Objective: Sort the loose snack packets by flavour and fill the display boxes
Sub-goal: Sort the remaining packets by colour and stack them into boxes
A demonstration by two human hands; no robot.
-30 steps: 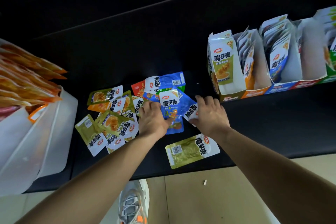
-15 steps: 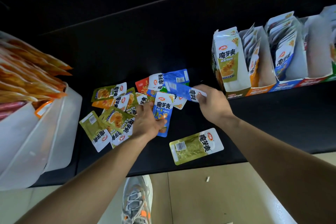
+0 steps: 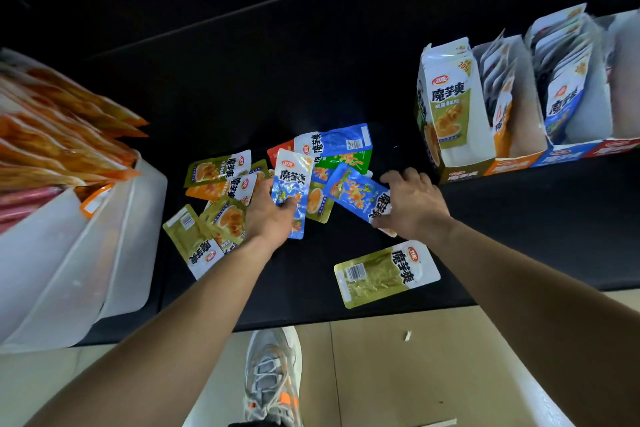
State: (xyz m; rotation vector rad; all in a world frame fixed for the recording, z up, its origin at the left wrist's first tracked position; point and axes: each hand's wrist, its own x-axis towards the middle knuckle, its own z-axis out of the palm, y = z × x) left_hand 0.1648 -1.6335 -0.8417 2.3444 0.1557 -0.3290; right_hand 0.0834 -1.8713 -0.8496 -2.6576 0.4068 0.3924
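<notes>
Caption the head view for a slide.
Left hand grips one blue packet, right hand a second blue packet, over the loose pile; display boxes stand at right.

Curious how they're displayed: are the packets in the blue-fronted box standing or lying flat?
Standing: the packets stand on edge, one behind another, inside the blue-fronted box.

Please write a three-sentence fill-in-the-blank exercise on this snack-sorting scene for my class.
The left hand grips a packet and the right hand another; both are ____. The lone packet lying nearest the person is ____. The display boxes stand to the person's ____.
Missing words: blue; green; right.
</notes>
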